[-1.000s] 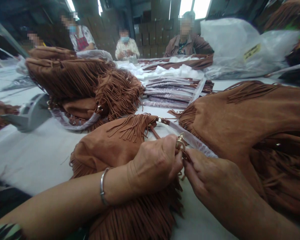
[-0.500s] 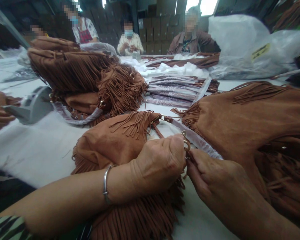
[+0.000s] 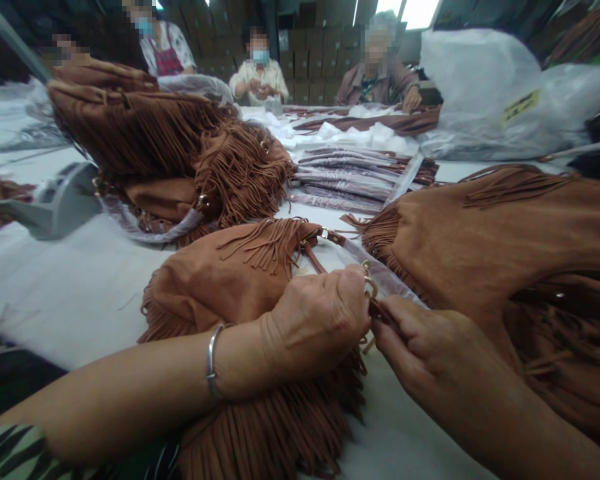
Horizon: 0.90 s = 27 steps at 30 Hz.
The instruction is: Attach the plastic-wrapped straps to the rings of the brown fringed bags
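The left hand (image 3: 317, 320), near the middle of the frame, is curled up tight. Its grip is pinching a gold clip (image 3: 371, 288), and a bit of the clip pokes out. The right hand (image 3: 430, 340) is just beside it, with its grip pinching a brown strap end (image 3: 381, 312). A brown bag (image 3: 225, 280) with lots of fringe lies on the white counter (image 3: 45, 287), at the middle and bottom of the frame, partly behind the left hand and arm. Its strap (image 3: 380, 267) is wrapped in see-through plastic. A silver bracelet (image 3: 211, 363) goes around the left wrist. A bag pile (image 3: 140, 127) sits at the upper left, and another big brown bag (image 3: 460, 240) lies at the right.
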### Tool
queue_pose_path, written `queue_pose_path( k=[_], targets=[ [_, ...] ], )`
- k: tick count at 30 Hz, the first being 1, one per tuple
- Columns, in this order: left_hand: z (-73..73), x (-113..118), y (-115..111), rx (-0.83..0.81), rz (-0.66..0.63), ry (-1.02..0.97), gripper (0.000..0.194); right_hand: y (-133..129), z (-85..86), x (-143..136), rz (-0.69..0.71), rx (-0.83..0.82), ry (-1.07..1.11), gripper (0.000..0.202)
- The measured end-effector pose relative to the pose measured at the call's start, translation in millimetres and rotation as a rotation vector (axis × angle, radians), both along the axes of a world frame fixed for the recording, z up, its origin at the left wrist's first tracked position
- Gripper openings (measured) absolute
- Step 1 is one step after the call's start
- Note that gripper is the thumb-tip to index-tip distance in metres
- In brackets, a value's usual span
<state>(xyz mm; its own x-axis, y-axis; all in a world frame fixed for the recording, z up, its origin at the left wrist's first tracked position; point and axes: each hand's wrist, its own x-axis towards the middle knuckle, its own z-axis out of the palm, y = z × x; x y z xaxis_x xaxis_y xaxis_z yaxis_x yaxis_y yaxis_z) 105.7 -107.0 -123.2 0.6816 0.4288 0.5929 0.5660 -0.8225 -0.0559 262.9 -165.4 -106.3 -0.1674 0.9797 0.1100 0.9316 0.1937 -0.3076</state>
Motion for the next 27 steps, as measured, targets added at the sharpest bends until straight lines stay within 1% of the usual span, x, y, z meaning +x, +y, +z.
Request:
queue_pose_path(
  k=[4,11,19,24,27],
  targets=[
    [-3.4,-0.3,2.4,0.004,0.008,0.004,0.017,-0.4,-1.9,-1.1,0.009,0.016,-0.026,0.018],
    [-3.2,-0.5,1.9,0.024,0.005,0.003,0.015,-1.1,-1.1,-2.4,-0.013,-0.023,0.020,0.018],
    [-3.8,-0.4,2.9,0.025,0.046,0.013,0.013,3.5,-4.9,-6.2,-0.006,0.083,0.060,0.019],
    [-2.0,0.8,2.6,-0.004,0.019,0.069,0.005,5.4,-4.1,-5.8,0.014,0.127,0.077,0.021],
    [0.5,1.2,4.8,-0.036,-0.006,0.090,0.005,5.4,-1.3,-5.3,0.012,0.132,0.129,0.021]
  ],
)
